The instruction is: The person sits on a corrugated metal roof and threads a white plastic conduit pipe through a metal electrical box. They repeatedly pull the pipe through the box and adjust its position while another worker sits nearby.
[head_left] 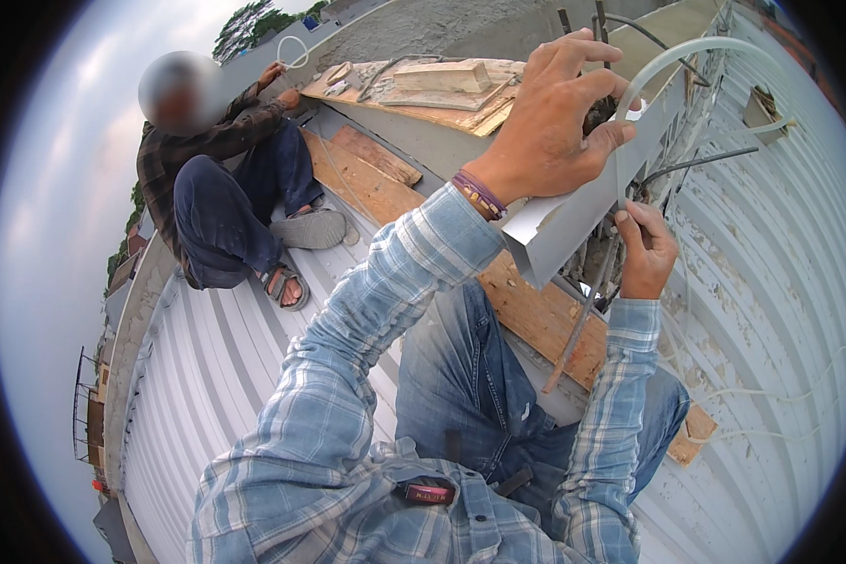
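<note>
Left hand (562, 117): my fingers are wide apart, thumb and forefinger up by the clear tube (691, 47); can't tell if they press it. Right hand (647, 249), lower: thumb and forefinger pinched on the tube's lower stretch. From there the tube rises past my left hand and arcs over to the right. Grey metal profile (574, 228) just beside both hands, tilted, below my left palm. Dark bent rod (700, 163) sticks out right of it; rusty rod (581, 324) slants down below my right hand. Wooden plank (522, 293) behind my knee. Pale ribbed roofing (752, 282) right. Upper left, well apart, seated co-worker (221, 188) with a looped thin tube (293, 40) at one hand.
</note>
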### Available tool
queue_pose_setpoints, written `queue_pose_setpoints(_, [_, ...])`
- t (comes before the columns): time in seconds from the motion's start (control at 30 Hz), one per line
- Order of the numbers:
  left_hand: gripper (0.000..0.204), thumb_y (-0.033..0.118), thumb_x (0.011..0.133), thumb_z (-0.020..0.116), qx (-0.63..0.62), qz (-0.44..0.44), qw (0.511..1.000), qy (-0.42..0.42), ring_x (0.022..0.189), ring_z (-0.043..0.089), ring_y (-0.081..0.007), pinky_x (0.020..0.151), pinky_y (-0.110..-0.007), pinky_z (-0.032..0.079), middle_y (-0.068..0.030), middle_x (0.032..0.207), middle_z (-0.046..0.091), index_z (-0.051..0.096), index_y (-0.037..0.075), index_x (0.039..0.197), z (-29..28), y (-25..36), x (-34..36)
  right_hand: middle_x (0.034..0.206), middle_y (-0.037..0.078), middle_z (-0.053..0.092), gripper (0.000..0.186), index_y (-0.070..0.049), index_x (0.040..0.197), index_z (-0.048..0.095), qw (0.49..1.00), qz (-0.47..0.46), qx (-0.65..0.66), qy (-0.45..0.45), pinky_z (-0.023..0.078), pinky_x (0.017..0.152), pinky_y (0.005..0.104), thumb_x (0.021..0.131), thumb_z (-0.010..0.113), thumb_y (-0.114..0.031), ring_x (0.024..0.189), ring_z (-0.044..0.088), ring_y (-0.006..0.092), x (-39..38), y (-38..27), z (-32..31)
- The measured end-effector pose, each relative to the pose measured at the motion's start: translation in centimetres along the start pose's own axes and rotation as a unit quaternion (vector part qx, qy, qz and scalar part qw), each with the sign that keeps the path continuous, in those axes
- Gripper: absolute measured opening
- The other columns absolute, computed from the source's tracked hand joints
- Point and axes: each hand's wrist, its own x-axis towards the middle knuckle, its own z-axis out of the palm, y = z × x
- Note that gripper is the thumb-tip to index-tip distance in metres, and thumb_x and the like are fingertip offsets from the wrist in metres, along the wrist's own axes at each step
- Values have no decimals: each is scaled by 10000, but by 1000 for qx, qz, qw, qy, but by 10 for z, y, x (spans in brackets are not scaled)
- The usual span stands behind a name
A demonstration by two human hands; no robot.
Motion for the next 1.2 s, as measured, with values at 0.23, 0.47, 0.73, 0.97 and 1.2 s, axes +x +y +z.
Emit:
queue_pose_setpoints(0.23, [200,158,825,791,-7,-7,1000,0,1429,373,-424,1158,-552,295,-162,1375,551,729,109,1009,0,2,1,1030,75,671,183,33,1088,754,1000,3,-7,4,528,755,262,917,752,-33,876,641,134,1,-1,0])
queue_pose_setpoints(0.47, [205,160,828,791,-1,-6,1000,-3,1433,370,-424,1162,-548,296,-160,1384,547,730,114,1018,-1,1,0,1020,70,672,179,32,1083,756,1000,8,-15,6,522,750,258,916,749,-33,863,639,129,0,-5,1])
queue_pose_setpoints(0.73, [188,98,852,760,19,-4,999,-37,1299,484,-414,1105,-513,358,-204,1276,604,687,69,1023,-11,12,11,999,74,687,175,29,1056,762,1000,17,2,12,530,775,260,894,762,-37,876,659,140,1,-9,7])
queue_pose_setpoints(0.97, [205,45,817,781,-48,-14,998,-45,1194,568,-384,1045,-478,432,-200,1229,633,669,45,988,-9,20,18,991,80,702,174,29,1051,764,1000,20,8,22,540,781,264,889,756,-33,861,678,151,1,-13,6])
queue_pose_setpoints(1.2, [278,244,838,838,27,-17,997,-75,1086,626,-269,970,-410,466,-98,1110,702,759,102,1064,-16,10,16,1029,93,702,223,22,1087,756,999,26,-14,11,548,804,283,913,764,-117,903,691,169,2,-13,3])
